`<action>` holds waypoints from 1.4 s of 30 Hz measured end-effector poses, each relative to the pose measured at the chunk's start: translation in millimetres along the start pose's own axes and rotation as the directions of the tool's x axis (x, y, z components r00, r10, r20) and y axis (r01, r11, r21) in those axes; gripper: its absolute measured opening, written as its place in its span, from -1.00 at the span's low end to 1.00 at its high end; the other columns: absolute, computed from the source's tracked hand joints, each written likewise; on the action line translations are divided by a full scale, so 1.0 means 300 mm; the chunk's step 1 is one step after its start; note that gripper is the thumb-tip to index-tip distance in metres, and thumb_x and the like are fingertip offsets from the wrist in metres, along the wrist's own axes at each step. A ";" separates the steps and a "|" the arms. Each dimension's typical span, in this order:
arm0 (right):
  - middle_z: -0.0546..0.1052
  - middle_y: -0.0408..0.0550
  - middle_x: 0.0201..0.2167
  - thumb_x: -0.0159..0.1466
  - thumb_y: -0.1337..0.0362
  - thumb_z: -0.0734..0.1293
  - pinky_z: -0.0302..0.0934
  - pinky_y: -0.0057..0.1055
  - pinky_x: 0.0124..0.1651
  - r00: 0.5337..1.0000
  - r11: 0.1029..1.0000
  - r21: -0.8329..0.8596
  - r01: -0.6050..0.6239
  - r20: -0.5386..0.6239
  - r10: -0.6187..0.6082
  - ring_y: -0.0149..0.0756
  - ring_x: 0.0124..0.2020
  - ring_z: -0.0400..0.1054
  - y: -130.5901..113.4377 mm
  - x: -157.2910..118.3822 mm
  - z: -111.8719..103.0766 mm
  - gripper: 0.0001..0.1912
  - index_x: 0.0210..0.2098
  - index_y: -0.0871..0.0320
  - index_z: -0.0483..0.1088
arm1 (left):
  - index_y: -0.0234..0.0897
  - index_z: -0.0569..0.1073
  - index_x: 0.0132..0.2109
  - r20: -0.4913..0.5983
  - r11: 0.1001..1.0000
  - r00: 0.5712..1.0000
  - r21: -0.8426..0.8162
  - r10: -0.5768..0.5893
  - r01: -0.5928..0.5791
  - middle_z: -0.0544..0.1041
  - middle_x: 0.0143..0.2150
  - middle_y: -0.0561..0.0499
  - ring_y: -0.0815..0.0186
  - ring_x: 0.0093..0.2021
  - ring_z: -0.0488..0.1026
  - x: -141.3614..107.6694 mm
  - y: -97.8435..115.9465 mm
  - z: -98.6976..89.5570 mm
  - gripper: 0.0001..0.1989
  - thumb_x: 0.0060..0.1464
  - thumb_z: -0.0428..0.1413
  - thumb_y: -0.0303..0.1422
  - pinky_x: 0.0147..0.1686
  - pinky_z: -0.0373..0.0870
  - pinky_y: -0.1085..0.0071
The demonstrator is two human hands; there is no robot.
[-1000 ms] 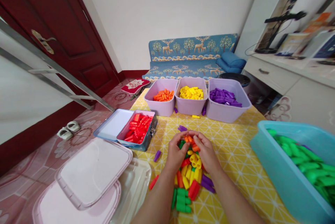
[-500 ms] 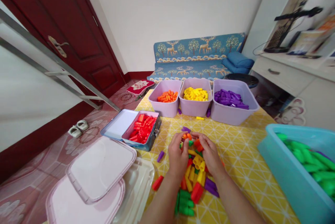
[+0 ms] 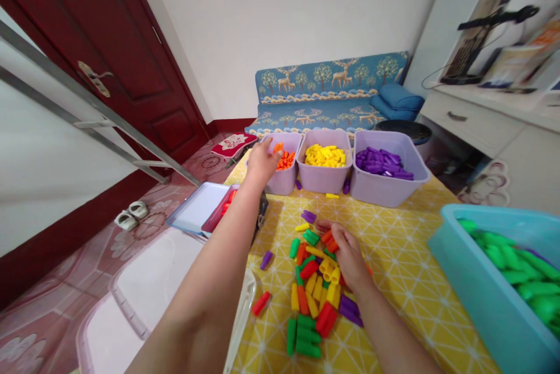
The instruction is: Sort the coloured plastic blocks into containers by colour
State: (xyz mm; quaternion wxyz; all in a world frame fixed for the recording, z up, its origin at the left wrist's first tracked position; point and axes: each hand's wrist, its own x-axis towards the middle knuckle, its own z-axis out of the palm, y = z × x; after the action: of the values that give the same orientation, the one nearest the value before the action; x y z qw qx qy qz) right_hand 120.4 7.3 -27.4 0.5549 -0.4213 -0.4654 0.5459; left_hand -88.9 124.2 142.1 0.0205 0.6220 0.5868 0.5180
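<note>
My left hand (image 3: 262, 163) is over the left lilac bin (image 3: 280, 182), which has orange bullet-shaped plastic pieces (image 3: 286, 159) in it. Its fingers and thumb are apart, with orange pieces just beyond them. My right hand (image 3: 347, 251) rests at the right side of a mixed pile of plastic pieces (image 3: 312, 286) on the table, its fingers curled around a few orange pieces (image 3: 329, 240). Green, yellow, red and purple pieces make up the pile. My left forearm covers part of the tin of red pieces (image 3: 228, 202).
Beside the left bin stand a lilac bin of yellow pieces (image 3: 326, 178) and another of purple pieces (image 3: 389, 190). A turquoise tub (image 3: 476, 280) with green pieces is at the right. Pale lids (image 3: 153, 269) lie at the left. A loose purple piece (image 3: 266, 259) and red piece (image 3: 261, 304) lie near the pile.
My left hand has moved from the pile forward and left to the bin of orange pieces, taking orange pieces along. My right hand stays at the pile with its orange pieces.
</note>
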 end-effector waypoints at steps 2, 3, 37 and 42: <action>0.55 0.01 -0.07 0.28 -0.10 0.21 0.25 -0.19 0.11 1.000 1.000 0.021 -0.009 -0.003 0.009 -0.14 0.02 0.40 -0.003 0.001 0.000 -0.57 -0.13 0.07 0.49 | -0.39 0.44 0.08 0.124 0.996 0.992 0.087 -0.001 -0.010 0.49 -0.02 -0.22 0.19 -0.19 0.50 -0.053 0.026 -0.016 -0.52 -0.05 0.21 -0.47 -0.05 0.40 0.19; 0.55 0.01 -0.05 0.28 -0.10 0.21 0.24 -0.19 0.11 1.000 0.999 0.037 -0.013 0.001 0.013 -0.14 0.03 0.39 -0.004 0.002 0.000 -0.57 -0.13 0.06 0.49 | -0.34 0.41 0.12 0.178 0.996 0.984 0.084 0.020 -0.036 0.46 0.03 -0.22 0.17 -0.13 0.50 -0.115 0.047 -0.029 -0.51 -0.01 0.18 -0.47 -0.01 0.38 0.17; 0.53 0.03 -0.03 0.25 -0.21 0.15 0.30 -0.21 0.05 1.000 0.999 0.026 0.028 0.010 -0.028 -0.08 0.09 0.34 -0.017 -0.001 0.000 -0.44 -0.08 0.06 0.49 | -0.14 0.51 -0.01 0.500 0.995 0.862 -0.013 -0.080 0.100 0.54 -0.03 -0.06 0.12 0.00 0.43 -0.669 0.012 0.144 -0.64 0.00 0.22 -0.23 0.06 0.33 0.16; 0.51 0.00 0.01 0.23 -0.06 0.29 0.27 -0.24 0.05 0.999 1.000 -0.006 -0.005 0.041 0.005 -0.12 0.06 0.36 -0.033 0.001 0.007 -0.56 -0.03 0.06 0.43 | -0.12 0.42 0.11 0.473 0.989 0.880 -0.106 -0.039 0.101 0.52 0.07 -0.01 0.16 0.06 0.42 -0.690 -0.022 0.145 -0.59 0.09 0.16 -0.27 0.10 0.30 0.20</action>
State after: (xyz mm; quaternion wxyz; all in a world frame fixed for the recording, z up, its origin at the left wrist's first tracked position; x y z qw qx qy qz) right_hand 120.6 6.9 -17.2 0.5426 -0.4126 -0.4772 0.5546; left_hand -17.7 -3.9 -10.5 0.2203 0.7046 0.5523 0.3873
